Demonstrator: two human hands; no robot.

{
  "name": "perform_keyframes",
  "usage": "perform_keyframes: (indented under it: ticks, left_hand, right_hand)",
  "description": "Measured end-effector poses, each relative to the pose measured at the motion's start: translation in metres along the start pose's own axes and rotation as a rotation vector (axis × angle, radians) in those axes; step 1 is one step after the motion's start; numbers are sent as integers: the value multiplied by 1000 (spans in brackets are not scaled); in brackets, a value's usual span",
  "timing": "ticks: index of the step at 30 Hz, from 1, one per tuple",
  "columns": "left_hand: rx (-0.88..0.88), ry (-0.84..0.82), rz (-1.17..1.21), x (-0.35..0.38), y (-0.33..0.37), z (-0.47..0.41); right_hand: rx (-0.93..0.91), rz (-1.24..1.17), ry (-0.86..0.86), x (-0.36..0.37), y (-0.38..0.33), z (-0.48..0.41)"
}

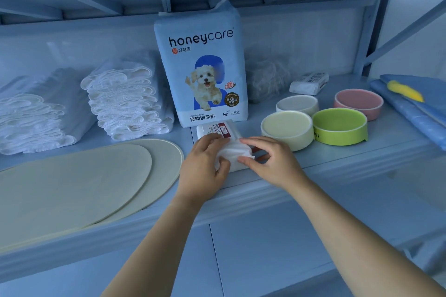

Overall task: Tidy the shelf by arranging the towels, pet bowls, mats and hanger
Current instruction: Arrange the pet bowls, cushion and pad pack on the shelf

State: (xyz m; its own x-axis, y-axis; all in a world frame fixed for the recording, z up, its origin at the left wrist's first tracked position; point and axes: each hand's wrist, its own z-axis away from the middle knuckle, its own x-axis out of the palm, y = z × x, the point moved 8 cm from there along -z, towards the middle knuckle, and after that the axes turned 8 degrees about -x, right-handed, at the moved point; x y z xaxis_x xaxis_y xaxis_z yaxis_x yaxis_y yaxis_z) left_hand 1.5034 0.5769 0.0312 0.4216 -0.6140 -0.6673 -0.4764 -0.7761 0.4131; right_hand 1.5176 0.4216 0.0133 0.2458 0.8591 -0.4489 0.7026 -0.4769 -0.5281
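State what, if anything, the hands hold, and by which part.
Both hold the small white packet: the left hand grips its left near end, the right hand pinches its right side.

We list a tall pale-blue plastic pack of honeycare training pads (202, 75), puppy printed on its front, standing upright. Just right of it sits a clear bag of grey fluffy material (265, 79), then a small white wrapped packet (309, 83) lying flat.

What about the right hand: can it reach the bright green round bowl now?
Probably yes, once the right hand releases the white wrapped packet it pinches. The bright green bowl sits to its right on the shelf; only the pale cream round bowl edges the path.
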Motion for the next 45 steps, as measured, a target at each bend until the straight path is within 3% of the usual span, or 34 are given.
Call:
perform_keyframes:
  ticks: [10,20,25,32,36,45]
  left_hand:
    - [44,3,20,-2,4,2]
    - [228,58,-131,-2,36,-3]
    - [252,81,-165,18,70,-21]
    - [213,-7,-238,75,115,-41]
    - [30,-114,-158,115,113,-54]
    - [-39,-58,-23,133,106,-54]
  right_hand:
    - [-6,80,137,-10,-4,3]
    - [-29,57,109,-22,-5,1]
    - [-120,272,148,-75,10,-3]
    - [-172,463,39,-127,57,-2]
    - [-243,456,29,-134,73,0]
    - [-378,428,47,-133,79,0]
